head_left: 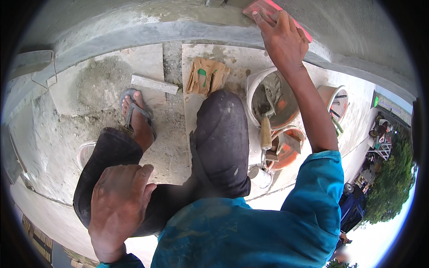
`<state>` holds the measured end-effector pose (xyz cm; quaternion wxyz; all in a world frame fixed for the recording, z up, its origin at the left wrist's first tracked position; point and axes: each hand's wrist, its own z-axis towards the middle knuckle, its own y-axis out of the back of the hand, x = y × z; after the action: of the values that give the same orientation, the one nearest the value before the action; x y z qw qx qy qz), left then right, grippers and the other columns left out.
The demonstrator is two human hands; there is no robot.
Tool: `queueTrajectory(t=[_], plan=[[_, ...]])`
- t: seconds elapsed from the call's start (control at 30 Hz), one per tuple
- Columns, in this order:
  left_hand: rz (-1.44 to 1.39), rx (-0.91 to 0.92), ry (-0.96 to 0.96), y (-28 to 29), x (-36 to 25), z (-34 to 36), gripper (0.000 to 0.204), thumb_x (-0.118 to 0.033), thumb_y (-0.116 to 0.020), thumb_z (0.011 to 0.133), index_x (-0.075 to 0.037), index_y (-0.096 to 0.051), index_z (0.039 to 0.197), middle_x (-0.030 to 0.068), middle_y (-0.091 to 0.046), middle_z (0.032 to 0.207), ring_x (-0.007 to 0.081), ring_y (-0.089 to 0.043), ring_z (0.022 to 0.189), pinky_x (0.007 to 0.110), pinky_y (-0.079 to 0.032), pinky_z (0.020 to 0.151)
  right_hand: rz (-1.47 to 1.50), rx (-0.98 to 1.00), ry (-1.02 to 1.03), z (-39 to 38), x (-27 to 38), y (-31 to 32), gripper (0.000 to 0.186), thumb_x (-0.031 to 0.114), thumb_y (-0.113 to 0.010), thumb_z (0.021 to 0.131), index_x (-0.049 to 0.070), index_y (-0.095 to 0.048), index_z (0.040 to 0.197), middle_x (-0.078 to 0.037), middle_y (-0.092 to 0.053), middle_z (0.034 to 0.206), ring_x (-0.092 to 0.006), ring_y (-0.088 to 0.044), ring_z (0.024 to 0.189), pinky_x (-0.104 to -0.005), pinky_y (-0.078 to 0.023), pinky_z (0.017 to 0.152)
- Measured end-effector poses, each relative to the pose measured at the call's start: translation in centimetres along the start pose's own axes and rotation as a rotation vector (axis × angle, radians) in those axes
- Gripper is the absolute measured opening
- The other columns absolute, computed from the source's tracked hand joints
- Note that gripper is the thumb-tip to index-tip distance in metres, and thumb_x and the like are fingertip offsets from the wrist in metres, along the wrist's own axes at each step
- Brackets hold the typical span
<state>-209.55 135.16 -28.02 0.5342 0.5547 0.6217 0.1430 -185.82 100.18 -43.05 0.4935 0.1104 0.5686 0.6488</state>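
Note:
My right hand reaches up and forward, its fingers closed on a pinkish-red plastering float. The float lies against the grey cement-rendered wall. My left hand is low on the left, back upward, over my dark trouser leg. Its thumb shows at the side, but the bent fingers are hidden beneath. Below my right forearm stands a pale bucket of wet grey mortar, with a trowel inside. The trowel's wooden handle sticks out over the near rim.
A crumpled brown paper bag and a pale flat bar lie on the floor near the wall. An orange-lined container with tools, a white cup and another bucket stand at right. My sandalled foot is left of centre.

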Motion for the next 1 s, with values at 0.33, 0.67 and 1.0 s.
queueTrajectory(t=[0.33,0.67,1.0], plan=[[0.005,0.013,0.004,-0.2,0.1,0.2,0.031,-0.016,-0.072,0.090,-0.003,-0.066,0.118,0.0117,-0.067,0.097,0.0311,-0.065,0.092,0.044,-0.051,0.087,0.043,-0.116,0.086,2.8,1.8,-1.0,0.038,0.019,-0.063,0.091,0.024,-0.071,0.127,0.001,-0.061,0.107,-0.0171,-0.062,0.098,-0.0369,-0.048,0.074],[0.010,0.004,-0.013,0.0,0.0,0.7,0.030,-0.016,-0.074,0.090,-0.004,-0.066,0.116,0.0109,-0.067,0.098,0.0318,-0.064,0.092,0.044,-0.051,0.084,-0.027,-0.148,0.077,2.5,1.9,0.2,0.038,0.018,-0.064,0.087,0.020,-0.071,0.125,0.000,-0.062,0.106,-0.0164,-0.063,0.100,-0.0360,-0.048,0.075],[0.016,0.016,0.004,0.0,-0.1,1.0,0.031,-0.014,-0.074,0.089,-0.006,-0.066,0.118,0.0123,-0.069,0.102,0.0351,-0.064,0.095,0.046,-0.051,0.084,-0.038,-0.142,0.008,1.2,0.1,2.1,0.044,0.016,-0.070,0.080,0.028,-0.077,0.122,0.001,-0.055,0.098,-0.0153,-0.064,0.095,-0.0338,-0.053,0.060]])
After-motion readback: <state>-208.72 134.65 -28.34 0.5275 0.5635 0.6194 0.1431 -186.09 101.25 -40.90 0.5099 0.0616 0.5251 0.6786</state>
